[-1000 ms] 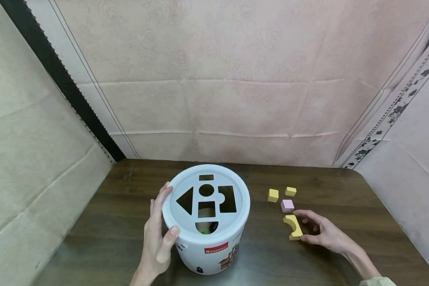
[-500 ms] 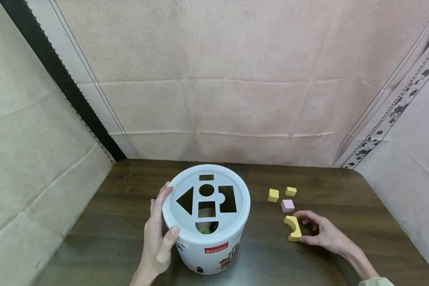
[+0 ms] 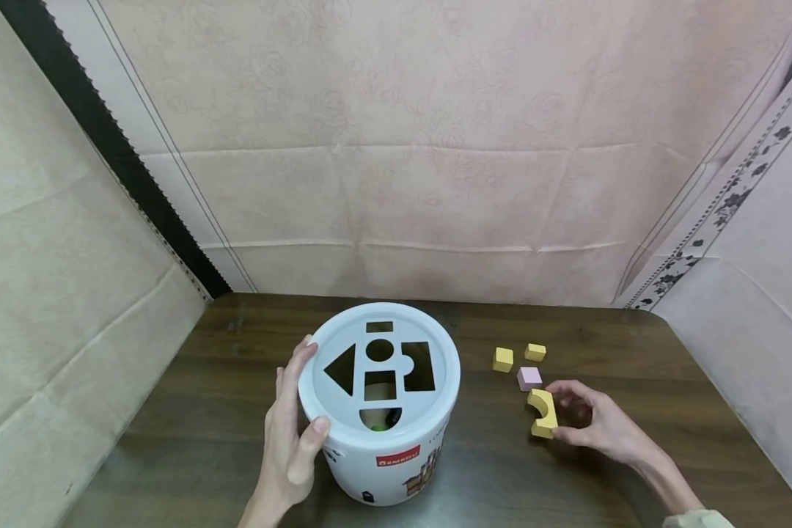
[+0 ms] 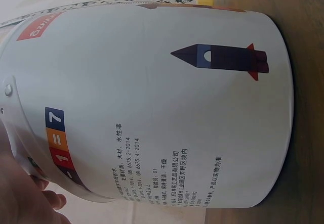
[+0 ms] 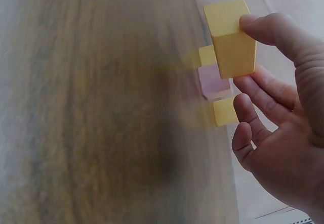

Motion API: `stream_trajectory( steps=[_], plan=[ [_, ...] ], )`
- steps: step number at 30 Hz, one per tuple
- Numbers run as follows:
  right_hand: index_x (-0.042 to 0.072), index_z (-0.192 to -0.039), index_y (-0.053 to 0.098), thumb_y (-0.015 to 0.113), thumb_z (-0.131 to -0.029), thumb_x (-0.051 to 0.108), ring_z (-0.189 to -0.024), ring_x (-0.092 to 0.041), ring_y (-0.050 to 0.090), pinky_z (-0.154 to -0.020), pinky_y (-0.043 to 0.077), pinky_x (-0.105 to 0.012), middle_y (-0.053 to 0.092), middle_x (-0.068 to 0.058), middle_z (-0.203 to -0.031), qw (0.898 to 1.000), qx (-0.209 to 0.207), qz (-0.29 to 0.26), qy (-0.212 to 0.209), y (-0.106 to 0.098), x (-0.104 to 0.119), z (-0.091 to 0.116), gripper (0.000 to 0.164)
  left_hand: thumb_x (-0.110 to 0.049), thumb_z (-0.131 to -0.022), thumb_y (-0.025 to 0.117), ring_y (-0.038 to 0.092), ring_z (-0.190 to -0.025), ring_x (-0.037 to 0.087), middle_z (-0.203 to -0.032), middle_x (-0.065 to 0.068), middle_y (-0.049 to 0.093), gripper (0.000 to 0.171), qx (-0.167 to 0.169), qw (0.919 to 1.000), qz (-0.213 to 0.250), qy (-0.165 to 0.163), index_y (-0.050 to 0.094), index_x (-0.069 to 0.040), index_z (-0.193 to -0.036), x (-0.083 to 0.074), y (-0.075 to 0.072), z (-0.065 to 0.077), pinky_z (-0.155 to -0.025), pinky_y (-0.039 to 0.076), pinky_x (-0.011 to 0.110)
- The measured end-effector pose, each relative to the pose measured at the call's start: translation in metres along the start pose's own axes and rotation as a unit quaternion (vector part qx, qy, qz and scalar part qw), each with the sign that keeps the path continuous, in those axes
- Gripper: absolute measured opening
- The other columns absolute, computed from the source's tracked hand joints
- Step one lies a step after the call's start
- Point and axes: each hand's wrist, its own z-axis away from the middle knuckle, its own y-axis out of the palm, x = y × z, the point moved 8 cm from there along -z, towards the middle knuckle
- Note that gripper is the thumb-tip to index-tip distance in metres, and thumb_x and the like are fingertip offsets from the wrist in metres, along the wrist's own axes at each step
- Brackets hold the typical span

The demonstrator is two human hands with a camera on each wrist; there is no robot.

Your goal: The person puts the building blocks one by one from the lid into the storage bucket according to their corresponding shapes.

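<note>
A white bucket (image 3: 396, 473) stands on the table, its pale blue lid (image 3: 343, 337) cut with shaped holes. My left hand (image 3: 290, 436) grips the lid's left edge, thumb at the front and fingers round the side. With thumb and fingertips, my right hand (image 3: 603, 425) pinches a yellow arch block (image 3: 544, 422), held just above the table with its notch facing left. Seen from the right wrist, the yellow arch block (image 5: 235, 47) shows only its end and one long side. Just behind it lies a pink block (image 3: 529, 378).
Two small yellow blocks, a nearer cube (image 3: 503, 359) and a farther block (image 3: 535, 352), lie behind the pink one. The brown wooden table (image 3: 191, 425) ends at cloth-covered walls at the back and sides. Something green shows through the bucket's front hole.
My right hand has lifted the yellow arch block slightly off the table and tilted it. The left hand and bucket stay in place.
</note>
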Motion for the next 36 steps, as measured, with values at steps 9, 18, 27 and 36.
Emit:
stream_trajectory(
  steps=[9, 18, 27, 36],
  plan=[
    [0.015, -0.112, 0.055, 0.081, -0.066, 0.017, -0.085, -0.018, 0.05, -0.069, 0.038, -0.029, 0.057, 0.004, -0.094, 0.999, -0.03, 0.039, -0.013, -0.01, 0.019, -0.006, 0.053, -0.04, -0.085, 0.044, 0.035, -0.124, 0.032, -0.136, 0.018, 0.039, 0.064, 0.002, 1.0, -0.003, -0.005, 0.04, 0.001, -0.133, 0.004, 0.0, 0.002, -0.096, 0.004, 0.063],
    [0.016, -0.111, 0.056, 0.082, -0.062, 0.011, -0.085, -0.013, 0.049, -0.069, 0.035, -0.025, 0.058, 0.004, -0.094, 0.995, -0.057, 0.055, -0.053, -0.022, 0.059, -0.018, 0.055, -0.042, -0.085, 0.044, 0.035, -0.124, 0.033, -0.136, 0.018, 0.039, 0.065, 0.001, 0.9999, -0.01, 0.003, 0.039, 0.002, -0.133, 0.01, 0.001, 0.004, -0.095, 0.005, 0.064],
    [0.019, -0.111, 0.056, 0.082, -0.062, 0.011, -0.087, -0.009, 0.048, -0.071, 0.032, -0.024, 0.057, 0.003, -0.091, 0.993, -0.072, 0.063, -0.066, -0.033, 0.099, -0.031, 0.056, -0.042, -0.085, 0.045, 0.035, -0.124, 0.032, -0.136, 0.017, 0.039, 0.064, 0.004, 0.9999, -0.009, -0.004, 0.039, 0.0, -0.133, 0.012, 0.001, 0.005, -0.095, 0.004, 0.064],
    [0.01, -0.109, 0.058, 0.08, -0.059, 0.002, -0.087, -0.01, 0.05, -0.073, 0.032, -0.023, 0.06, 0.002, -0.095, 0.991, -0.065, 0.05, -0.101, -0.039, 0.165, -0.044, 0.056, -0.042, -0.085, 0.045, 0.035, -0.124, 0.032, -0.136, 0.018, 0.039, 0.065, 0.002, 0.9999, -0.012, 0.001, 0.039, 0.001, -0.133, 0.013, 0.0, 0.006, -0.095, 0.004, 0.063]
  ],
)
